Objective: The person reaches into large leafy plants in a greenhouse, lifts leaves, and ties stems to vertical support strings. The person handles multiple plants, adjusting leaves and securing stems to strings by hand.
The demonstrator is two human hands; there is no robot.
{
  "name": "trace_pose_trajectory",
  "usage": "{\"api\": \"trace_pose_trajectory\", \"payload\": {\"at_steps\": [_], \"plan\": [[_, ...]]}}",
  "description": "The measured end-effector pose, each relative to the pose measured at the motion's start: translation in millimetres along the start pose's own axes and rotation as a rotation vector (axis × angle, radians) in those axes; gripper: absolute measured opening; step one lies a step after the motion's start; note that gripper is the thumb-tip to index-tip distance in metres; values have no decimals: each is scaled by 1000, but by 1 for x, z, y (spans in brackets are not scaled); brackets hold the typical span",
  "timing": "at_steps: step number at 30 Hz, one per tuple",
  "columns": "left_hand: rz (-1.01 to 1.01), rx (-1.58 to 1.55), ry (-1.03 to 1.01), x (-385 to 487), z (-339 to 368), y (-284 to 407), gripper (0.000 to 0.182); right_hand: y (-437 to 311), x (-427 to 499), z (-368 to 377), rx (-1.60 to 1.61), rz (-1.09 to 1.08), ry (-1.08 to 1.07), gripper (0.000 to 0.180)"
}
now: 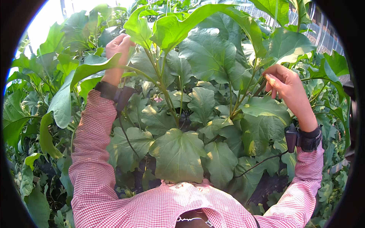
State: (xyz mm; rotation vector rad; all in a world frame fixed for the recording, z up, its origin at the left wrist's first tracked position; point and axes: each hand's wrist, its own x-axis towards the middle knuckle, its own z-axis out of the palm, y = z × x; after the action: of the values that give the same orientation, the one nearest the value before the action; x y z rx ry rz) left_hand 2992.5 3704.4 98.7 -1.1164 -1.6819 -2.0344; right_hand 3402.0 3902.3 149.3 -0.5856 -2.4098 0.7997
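Note:
At the upper left, my left hand (118,50) is raised with its fingers curled beside a bright young eggplant leaf (138,30). Whether anything lies within those fingers cannot be made out. Below and right of it rises a forked green eggplant stem (164,85). My right hand (282,81) is at the right, thumb and forefinger brought together beside a second branching eggplant stem (246,88). A broad leaf (291,47) spreads just above this hand. Its fingertips meet the foliage there, and a hold on a stalk is not certain.
Large eggplant leaves (179,154) crowd the space before my chest. A small pink flower (157,99) shows between the stems. Dark ground cover (265,186) is partly visible below. Cables hang from the dark devices (124,98) strapped at both wrists. More plants line both sides.

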Motion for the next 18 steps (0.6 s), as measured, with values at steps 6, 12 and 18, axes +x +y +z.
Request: {"api": "trace_pose_trajectory", "payload": {"at_steps": [6,12,18], "plan": [[-116,-137,55,-3,-22,-13,15,14,7,-1,41,-50,-11,24],[-413,237,-659,-143,-48,3,16,23,-40,12,-124,-67,-422,28],[-352,159,-863,-197,-37,-2,29,80,-62,40,-190,270,-523,42]]}}
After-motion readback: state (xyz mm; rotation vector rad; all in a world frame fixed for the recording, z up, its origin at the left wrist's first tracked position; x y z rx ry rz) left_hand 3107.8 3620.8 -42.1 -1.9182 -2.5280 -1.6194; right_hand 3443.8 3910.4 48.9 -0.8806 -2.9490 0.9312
